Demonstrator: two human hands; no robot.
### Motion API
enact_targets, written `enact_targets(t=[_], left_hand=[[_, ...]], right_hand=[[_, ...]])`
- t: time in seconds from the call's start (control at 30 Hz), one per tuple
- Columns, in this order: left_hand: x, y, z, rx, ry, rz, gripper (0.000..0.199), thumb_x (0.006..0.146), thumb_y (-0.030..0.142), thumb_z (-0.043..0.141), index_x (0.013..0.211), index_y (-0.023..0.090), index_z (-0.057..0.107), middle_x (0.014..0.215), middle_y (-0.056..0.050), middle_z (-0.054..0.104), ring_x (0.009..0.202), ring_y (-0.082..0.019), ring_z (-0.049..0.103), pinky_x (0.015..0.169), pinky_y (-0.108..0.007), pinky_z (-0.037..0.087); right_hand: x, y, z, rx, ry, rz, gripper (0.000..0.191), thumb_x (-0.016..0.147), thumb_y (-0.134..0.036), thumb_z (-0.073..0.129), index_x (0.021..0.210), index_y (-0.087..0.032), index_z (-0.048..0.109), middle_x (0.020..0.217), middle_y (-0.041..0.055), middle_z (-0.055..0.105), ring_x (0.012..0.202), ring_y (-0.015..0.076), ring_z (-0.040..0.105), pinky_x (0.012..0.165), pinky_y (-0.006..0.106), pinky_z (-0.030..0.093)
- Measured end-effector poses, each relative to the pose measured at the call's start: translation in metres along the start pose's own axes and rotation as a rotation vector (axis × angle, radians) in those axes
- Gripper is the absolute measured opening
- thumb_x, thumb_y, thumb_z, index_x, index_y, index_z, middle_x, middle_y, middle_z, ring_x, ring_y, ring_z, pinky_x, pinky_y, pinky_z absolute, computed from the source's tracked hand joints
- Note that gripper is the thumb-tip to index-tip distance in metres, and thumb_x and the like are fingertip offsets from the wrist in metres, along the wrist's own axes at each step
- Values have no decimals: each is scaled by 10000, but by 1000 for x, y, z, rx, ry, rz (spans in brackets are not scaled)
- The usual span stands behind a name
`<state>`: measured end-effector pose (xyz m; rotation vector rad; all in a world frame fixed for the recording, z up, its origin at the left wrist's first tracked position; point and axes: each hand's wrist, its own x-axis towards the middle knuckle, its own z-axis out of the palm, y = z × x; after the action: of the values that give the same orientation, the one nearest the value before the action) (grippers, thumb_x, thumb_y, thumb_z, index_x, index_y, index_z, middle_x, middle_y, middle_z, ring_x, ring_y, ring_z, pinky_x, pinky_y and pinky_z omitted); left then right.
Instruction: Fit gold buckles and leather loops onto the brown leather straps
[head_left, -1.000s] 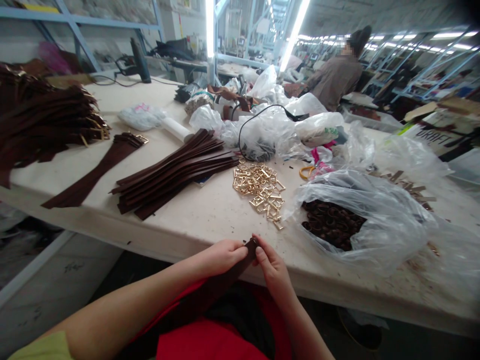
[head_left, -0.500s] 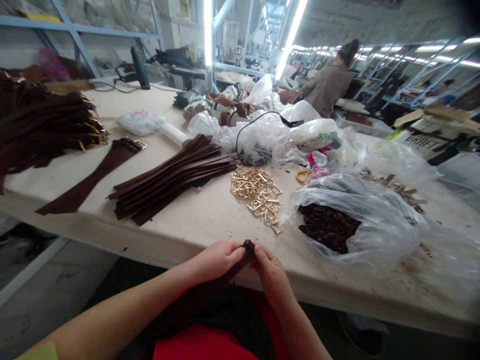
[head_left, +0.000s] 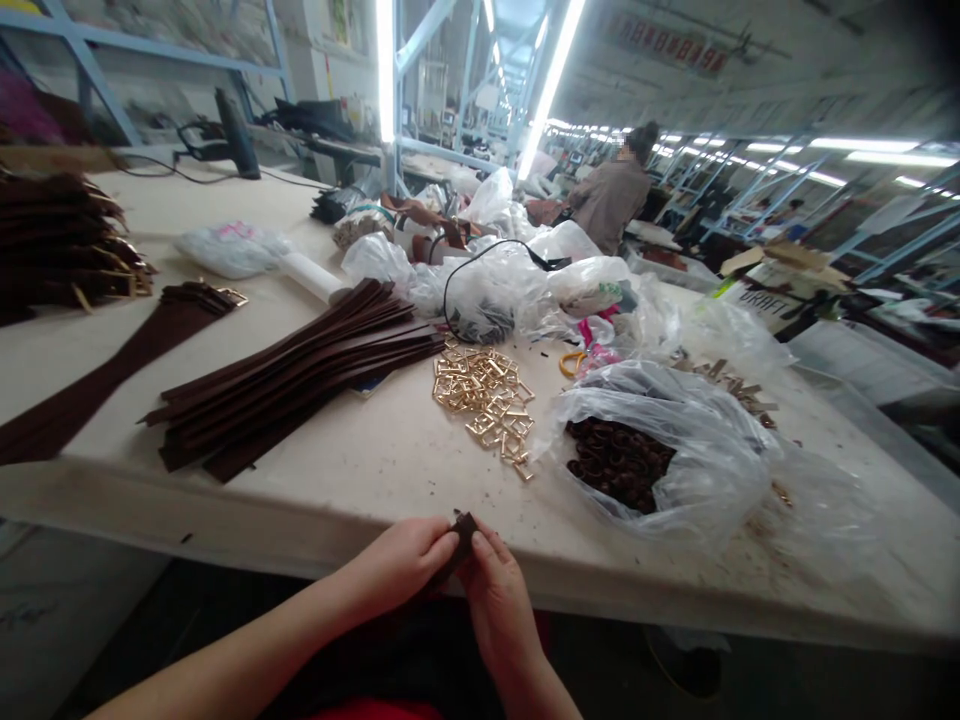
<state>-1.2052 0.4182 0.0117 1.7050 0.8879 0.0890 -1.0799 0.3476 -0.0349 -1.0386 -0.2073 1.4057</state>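
Note:
A dark brown belt strap [head_left: 465, 527] is pinched between my two hands just off the table's front edge, its end pointing up. My left hand [head_left: 409, 562] is closed on the strap from the left, thumb near its end. From the right, my right hand [head_left: 498, 592] grips the same end with thumb and bent fingers. Whether a buckle sits in the fold cannot be made out. Beyond the hands lies a pile of gold buckles [head_left: 486, 392]. A stack of brown straps [head_left: 300, 378] is to its left. Small brown loops [head_left: 621, 462] fill an open plastic bag [head_left: 709, 420] at right.
On the pale table [head_left: 330, 455], straps with gold buckles [head_left: 142, 335] lie at left near a larger heap [head_left: 64, 245]. Clear plastic bags [head_left: 517, 290], a white roll [head_left: 313, 278] and orange-handled scissors [head_left: 571, 363] are farther back. A person [head_left: 611, 195] is in the background.
The view has turned, so table things sit farther left. Both hands still hold the strap; its end has turned, showing a flat, squared face between the thumbs.

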Motion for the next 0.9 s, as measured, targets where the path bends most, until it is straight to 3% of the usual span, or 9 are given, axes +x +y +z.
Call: enact_targets(t=[0.07, 0.13, 0.27, 0.37, 0.47, 0.6, 0.7, 0.8, 0.9], left_hand=[[-5, -4, -4, -258, -187, -77, 224, 805, 329, 415, 927, 161, 501, 722, -17, 607, 642, -143, 561, 585, -233, 415], [-9, -7, -8, -409, -284, -147, 303, 775, 297, 461, 1048, 164, 455, 677, 12, 594, 587, -124, 562, 547, -216, 419], [-14, -4, -15, -433, -177, -133, 523, 811, 346, 452, 1290, 197, 302, 602, 48, 553, 500, -100, 528, 491, -194, 400], [-12, -5, -15, -433, -129, -139, 667, 829, 479, 417, 1370, 185, 162, 579, 39, 558, 466, -110, 528, 455, -196, 387], [-8, -7, -12, -436, -61, -138, 730, 820, 581, 358, 1379, 161, 150, 553, 28, 556, 450, -126, 531, 442, -207, 392], [-2, -7, -10, -431, 56, -68, 756, 807, 607, 362, 1369, 127, 203, 523, 25, 530, 442, -136, 505, 418, -213, 387], [-3, -5, -13, -428, 46, -34, 723, 807, 590, 389, 1346, 125, 262, 538, 19, 528, 440, -129, 493, 408, -210, 390], [-8, -2, -18, -458, -30, -40, 670, 825, 572, 373, 1340, 157, 267, 544, 27, 523, 429, -111, 485, 402, -192, 390], [-11, -1, -17, -496, -121, -72, 653, 826, 570, 371, 1346, 196, 244, 593, 21, 550, 434, -95, 493, 383, -166, 377]], right_hand=[[3, -9, 0, -2, 21, -23, 230, 698, -304, 658, 912, -222, 672, 914, 28, 690, 834, 163, 606, 780, 294, 464], [6, -15, 0, -4, 47, -48, 230, 678, -296, 676, 895, -221, 669, 908, 22, 685, 841, 161, 601, 771, 285, 463], [8, -12, 2, -96, -42, -10, 268, 709, -346, 644, 939, -207, 643, 870, 21, 665, 746, 141, 579, 677, 258, 450], [8, -10, 5, -328, -105, -32, 294, 741, -376, 611, 969, -192, 638, 763, 1, 634, 631, 108, 516, 629, 238, 415], [8, -18, 10, -532, -156, -116, 255, 720, -366, 637, 899, -185, 659, 721, -10, 617, 643, 111, 493, 647, 236, 395], [8, -18, 17, -539, -290, -113, 253, 746, -407, 595, 855, -185, 646, 625, -17, 597, 598, 125, 503, 614, 255, 396], [8, -10, 12, -500, -350, -104, 278, 771, -415, 564, 887, -174, 639, 604, -14, 580, 572, 118, 491, 602, 256, 401], [10, -9, 2, -400, -257, -91, 304, 757, -410, 583, 933, -169, 641, 720, 7, 595, 624, 106, 483, 604, 231, 396], [13, -12, -2, -377, -247, -20, 309, 753, -430, 585, 863, -148, 647, 634, -3, 558, 564, 85, 454, 545, 207, 360]])
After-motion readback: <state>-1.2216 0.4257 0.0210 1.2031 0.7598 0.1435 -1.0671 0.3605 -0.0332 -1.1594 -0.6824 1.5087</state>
